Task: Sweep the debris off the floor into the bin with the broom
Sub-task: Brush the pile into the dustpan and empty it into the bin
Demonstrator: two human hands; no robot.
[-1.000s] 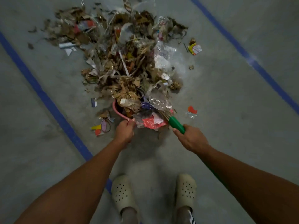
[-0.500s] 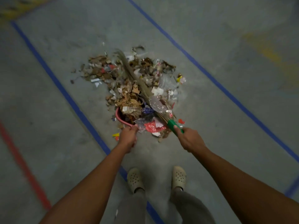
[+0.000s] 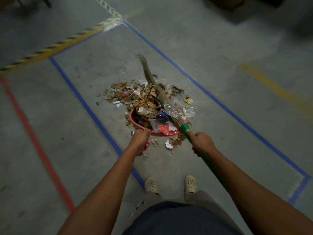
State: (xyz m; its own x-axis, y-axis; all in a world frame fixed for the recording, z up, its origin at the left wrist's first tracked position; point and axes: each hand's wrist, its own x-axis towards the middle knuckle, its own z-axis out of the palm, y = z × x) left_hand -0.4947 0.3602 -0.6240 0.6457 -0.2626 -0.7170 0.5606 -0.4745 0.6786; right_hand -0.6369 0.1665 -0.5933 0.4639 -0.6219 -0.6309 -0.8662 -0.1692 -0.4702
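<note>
A heap of debris (image 3: 144, 97), dry leaves, cardboard scraps and plastic wrappers, lies on the grey concrete floor in front of me. A pink bin (image 3: 133, 120) lies tipped on its side at the near edge of the heap, stuffed with litter. My left hand (image 3: 141, 139) grips its rim. My right hand (image 3: 202, 143) grips the green handle of the broom (image 3: 185, 128). The straw bristles (image 3: 150, 77) stretch away from me across the heap, their tip beyond its far edge. A few scraps (image 3: 171, 144) lie between my hands.
Blue tape lines (image 3: 88, 106) frame the floor area around the heap. A red line (image 3: 33, 138) runs at the left, a yellow-black hazard stripe (image 3: 55, 46) at the far left, a faded yellow line (image 3: 271, 85) at the right. My feet in pale clogs (image 3: 151, 184) stand behind the bin.
The view has pulled up and back, so the heap looks smaller and more floor shows. The broom's bristles now reach out over the far side of the heap. Both hands keep their grips.
</note>
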